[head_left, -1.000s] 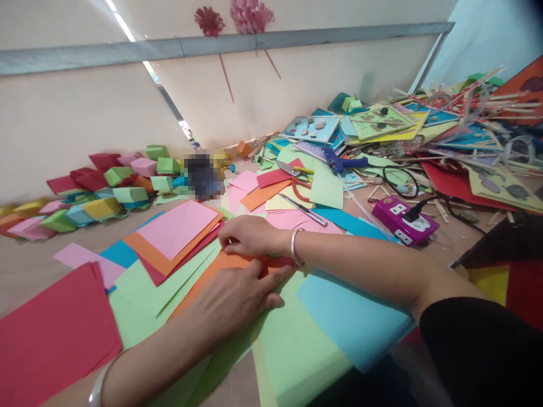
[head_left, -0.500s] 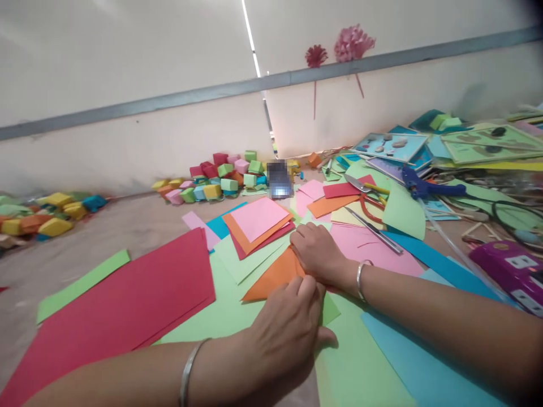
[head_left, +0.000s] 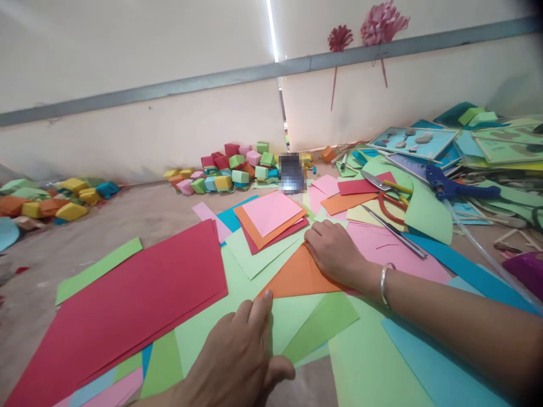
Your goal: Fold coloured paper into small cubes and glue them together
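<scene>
An orange sheet of paper [head_left: 292,275], folded to a triangle, lies on light green paper [head_left: 203,322]. My right hand [head_left: 335,251] bears down on its right part with fingers curled, hiding that portion. At the triangle's left corner, the index fingertip of my left hand [head_left: 241,350] touches the folded edge. The left fingers are stretched out and the thumb stands apart. Just beyond is a stack of squares with a pink sheet [head_left: 274,213] on top. A green paper piece [head_left: 322,325] lies below the fold.
Red sheets [head_left: 156,294] lie at left. On the right are scissors [head_left: 392,206], a craft knife [head_left: 394,230], a blue glue gun [head_left: 458,186] and a purple object [head_left: 526,274]. Folded paper blocks [head_left: 233,169] line the wall, near a blurred dark object [head_left: 292,172].
My left hand has slid left along the orange paper's lower edge, from beside my right hand to the left corner. My right hand stays on the paper. The view has shifted slightly.
</scene>
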Tool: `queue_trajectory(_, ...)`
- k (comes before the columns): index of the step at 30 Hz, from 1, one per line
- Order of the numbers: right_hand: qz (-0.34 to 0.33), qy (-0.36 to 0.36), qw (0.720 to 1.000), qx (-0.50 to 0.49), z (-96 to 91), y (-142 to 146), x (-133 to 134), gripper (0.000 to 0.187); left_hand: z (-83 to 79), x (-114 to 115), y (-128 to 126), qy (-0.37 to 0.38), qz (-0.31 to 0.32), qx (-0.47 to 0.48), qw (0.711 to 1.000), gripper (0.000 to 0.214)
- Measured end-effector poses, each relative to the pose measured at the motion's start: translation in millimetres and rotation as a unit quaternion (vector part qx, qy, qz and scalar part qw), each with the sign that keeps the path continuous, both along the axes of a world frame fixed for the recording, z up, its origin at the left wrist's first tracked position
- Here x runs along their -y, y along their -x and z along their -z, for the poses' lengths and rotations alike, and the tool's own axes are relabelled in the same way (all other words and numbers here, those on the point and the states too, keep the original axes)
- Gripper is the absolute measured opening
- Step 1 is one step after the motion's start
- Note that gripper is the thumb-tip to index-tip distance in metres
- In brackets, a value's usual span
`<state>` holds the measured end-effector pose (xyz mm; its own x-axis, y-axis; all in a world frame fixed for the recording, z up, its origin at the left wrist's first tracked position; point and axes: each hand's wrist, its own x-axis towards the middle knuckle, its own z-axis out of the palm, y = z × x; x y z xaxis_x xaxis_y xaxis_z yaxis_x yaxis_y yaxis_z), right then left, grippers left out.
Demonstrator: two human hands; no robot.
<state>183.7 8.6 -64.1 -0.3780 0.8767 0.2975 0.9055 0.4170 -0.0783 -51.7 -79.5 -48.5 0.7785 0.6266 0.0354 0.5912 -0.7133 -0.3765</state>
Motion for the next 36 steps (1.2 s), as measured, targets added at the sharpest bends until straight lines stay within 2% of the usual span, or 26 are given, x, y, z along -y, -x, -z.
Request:
queue_trajectory(5,0.0,0.007,1.0,0.0,-0.4,0,0,0.014,-1.4,-1,7,-0.009,-0.014,0.008,1.0,0.083)
queue_trajectory(8,0.003,0.013,1.0,0.004,-2.1,0,1,0.014,-5.0,-2,7,-0.021,-0.016,0.003,1.0,0.08)
queue_trajectory(15,-0.003,0.021,1.0,-0.001,-2.2,0,-1,0.015,-12.0,-2,8,-0.064,0.014,-0.033,0.997,0.033)
queue_trajectory(18,-0.006,0.025,1.0,-0.009,-2.4,1,-1,0.016,-16.5,-11,17,-0.053,-0.021,0.022,0.998,0.025)
queue_trajectory(21,0.0,0.036,0.999,-0.021,-3.2,0,-2,0.015,-23.1,-27,26,-0.024,-0.103,0.105,0.989,0.025)
queue_trajectory(24,0.008,0.038,0.998,-0.053,-2.9,-2,-3,0.015,-28.0,-39,29,0.086,-0.162,0.181,0.966,0.022)
queue_trajectory(27,0.02,0.031,0.995,-0.091,-1.7,-3,-3,0.015,-29.1,-45,27,0.169,-0.182,0.244,0.937,0.019)
queue_trajectory(32,0.031,0.028,0.989,-0.141,-1.9,-5,-3,0.015,-28.0,-45,22,0.212,-0.192,0.337,0.897,0.013)
queue_trajectory(36,0.028,0.023,0.99,-0.134,-2.6,-4,-2,0.015,-29.6,-44,17,0.254,-0.239,0.415,0.84,0.015)
